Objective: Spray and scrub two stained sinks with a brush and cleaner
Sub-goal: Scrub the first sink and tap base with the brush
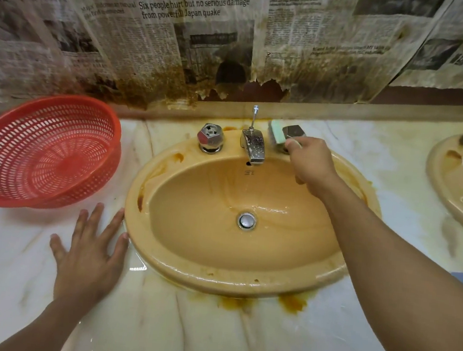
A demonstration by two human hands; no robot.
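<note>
Newspaper-covered wall backing a marble counter.
Stained newspaper sheets (181, 31) are hanging from 10 to 2 o'clock, tearing at the bottom edge near 12, with brown wall (260, 89) showing through; veined white marble countertop (183, 330) is spreading from 9 through 6 to 3, carrying orange stains (292, 302) near 6; red plastic basket (45, 150) is sitting at 9.

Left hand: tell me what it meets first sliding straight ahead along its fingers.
Likely the red basket, just ahead of the left hand; the sink rim lies close beside its index finger.
</note>
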